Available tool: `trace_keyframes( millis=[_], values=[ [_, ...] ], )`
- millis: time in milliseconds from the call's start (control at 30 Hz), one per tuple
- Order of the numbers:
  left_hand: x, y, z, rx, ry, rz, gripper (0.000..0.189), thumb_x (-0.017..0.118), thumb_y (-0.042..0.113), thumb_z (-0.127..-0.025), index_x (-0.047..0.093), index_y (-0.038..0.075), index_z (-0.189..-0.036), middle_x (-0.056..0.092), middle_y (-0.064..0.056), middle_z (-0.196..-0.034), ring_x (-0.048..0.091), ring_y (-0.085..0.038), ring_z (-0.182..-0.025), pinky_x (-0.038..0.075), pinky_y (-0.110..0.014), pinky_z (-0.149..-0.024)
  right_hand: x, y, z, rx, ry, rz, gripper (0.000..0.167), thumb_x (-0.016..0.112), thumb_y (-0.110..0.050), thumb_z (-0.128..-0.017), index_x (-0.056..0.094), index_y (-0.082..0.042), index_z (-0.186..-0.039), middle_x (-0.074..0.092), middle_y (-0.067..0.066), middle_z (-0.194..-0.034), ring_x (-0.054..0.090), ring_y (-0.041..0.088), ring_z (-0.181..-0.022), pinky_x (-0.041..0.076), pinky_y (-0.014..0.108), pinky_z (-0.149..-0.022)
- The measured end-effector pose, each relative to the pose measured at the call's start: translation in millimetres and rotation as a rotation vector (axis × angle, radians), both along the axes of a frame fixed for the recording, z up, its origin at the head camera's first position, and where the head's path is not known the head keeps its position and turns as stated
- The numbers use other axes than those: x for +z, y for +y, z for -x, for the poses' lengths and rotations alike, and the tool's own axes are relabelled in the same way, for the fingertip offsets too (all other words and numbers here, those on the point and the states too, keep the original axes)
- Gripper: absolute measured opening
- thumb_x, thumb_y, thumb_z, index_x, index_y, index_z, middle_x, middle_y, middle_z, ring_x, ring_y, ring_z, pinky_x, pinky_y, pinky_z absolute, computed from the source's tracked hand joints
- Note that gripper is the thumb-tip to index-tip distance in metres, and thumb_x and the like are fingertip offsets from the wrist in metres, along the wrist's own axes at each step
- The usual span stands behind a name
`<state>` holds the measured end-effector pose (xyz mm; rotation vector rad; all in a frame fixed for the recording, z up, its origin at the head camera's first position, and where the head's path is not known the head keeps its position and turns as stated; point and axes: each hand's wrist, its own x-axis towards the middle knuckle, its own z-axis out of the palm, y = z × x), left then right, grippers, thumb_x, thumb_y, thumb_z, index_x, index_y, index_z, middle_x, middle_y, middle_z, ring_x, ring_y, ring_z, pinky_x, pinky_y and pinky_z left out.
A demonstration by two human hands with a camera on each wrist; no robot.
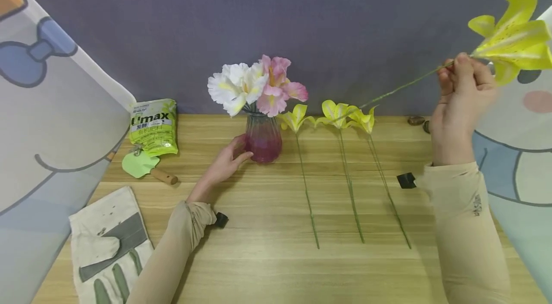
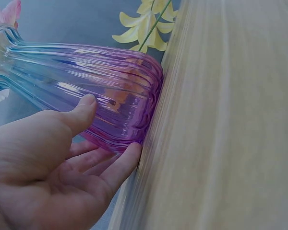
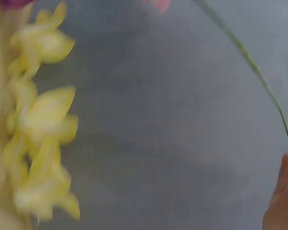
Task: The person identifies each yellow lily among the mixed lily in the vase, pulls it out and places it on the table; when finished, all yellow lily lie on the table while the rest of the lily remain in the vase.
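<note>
My left hand (image 1: 230, 157) holds the lower side of a ribbed glass vase (image 1: 264, 143), thumb in front and fingers at the back. The vase, blue-green above and pink-purple below, stands upright on the table. A white flower (image 1: 238, 87) and a pink flower (image 1: 278, 86) rise from its neck. Up at the right, my right hand (image 1: 463, 86) pinches the green stem of a yellow lily (image 1: 513, 38) just below the bloom. That stem (image 3: 252, 62) slants down leftward, its lower end over the yellow lilies on the table. The left wrist view shows the thumb on the glass (image 2: 110, 91).
Three yellow lilies (image 1: 336, 114) lie side by side right of the vase, stems toward me. At the left are a green fertilizer bag (image 1: 154, 126), a small trowel (image 1: 142, 165) and work gloves (image 1: 109, 237). Small dark stones (image 1: 416, 121) sit at the back right.
</note>
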<state>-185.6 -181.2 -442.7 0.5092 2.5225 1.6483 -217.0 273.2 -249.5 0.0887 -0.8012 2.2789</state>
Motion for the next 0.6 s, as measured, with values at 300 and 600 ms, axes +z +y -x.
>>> trace_keyframes(
  millis=[300, 600],
  values=[
    [1.0, 2.6, 1.9, -0.010, 0.002, -0.022, 0.063, 0.063, 0.003, -0.108, 0.032, -0.012, -0.160, 0.040, -0.034, -0.161, 0.042, -0.047, -0.149, 0.038, -0.052, -0.125, -11.9, 50.7, -18.2, 0.233, -0.184, -0.457, 0.008, 0.073, 0.020, -0.091, 0.071, 0.024, -0.097, 0.076, 0.023, -0.082, 0.074, 0.027, -0.066, 0.066, 0.026, -0.060],
    [-0.3, 1.8, 1.0, -0.009, 0.004, -0.038, 0.061, 0.063, 0.001, -0.107, 0.033, -0.014, -0.158, 0.040, -0.036, -0.160, 0.041, -0.049, -0.149, 0.038, -0.053, -0.125, -29.1, 91.6, -26.0, 0.151, -0.673, -1.434, 0.018, 0.075, -0.020, -0.103, 0.082, -0.004, -0.104, 0.076, -0.018, -0.078, 0.072, 0.002, -0.068, 0.058, 0.012, -0.063]
  ],
)
